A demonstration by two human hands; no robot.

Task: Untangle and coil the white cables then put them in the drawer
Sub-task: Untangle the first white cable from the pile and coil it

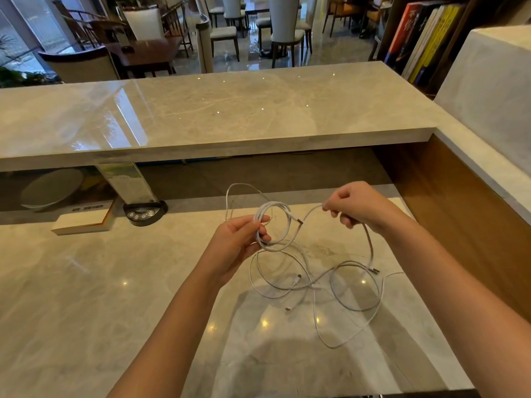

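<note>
My left hand (240, 239) grips a small coil of white cable (283, 214) held just above the marble desk (86, 282). My right hand (353, 206) pinches the free run of the same cable to the right of the coil, and that strand drops down to the desk. Below both hands a loose tangle of white cables (319, 285) lies spread on the desk, with several plug ends showing. One thin loop (238, 186) arches up behind the coil. No drawer is in view.
A raised marble counter (215, 110) runs across behind the desk. At the left stand a white book (83, 219), a round black button panel (143, 215) and a clear sign holder (126, 179). A wooden side wall (459, 202) rises on the right.
</note>
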